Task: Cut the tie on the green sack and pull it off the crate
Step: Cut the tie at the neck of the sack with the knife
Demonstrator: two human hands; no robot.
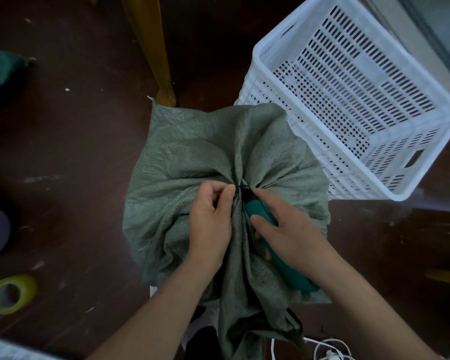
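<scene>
Cutting at the gathered neck of the sack (182, 152), on the floor beside a white crate (348, 105): my left hand (211, 219) pinches the tie (240, 187), my right hand (291, 232) grips the teal cutter (257, 210), blade at the knot. I judge it best to hold the tie taut and slice away from the left hand, sparing the cloth

Setting: informal storage or packing room. Evidence: scuffed, paint-flecked dark-brown floor (76, 152); white slotted plastic crate (261, 57); yellow-green roll of packing tape (27, 284); yellow wooden furniture leg (151, 48); loose white cables (322, 344).
</scene>
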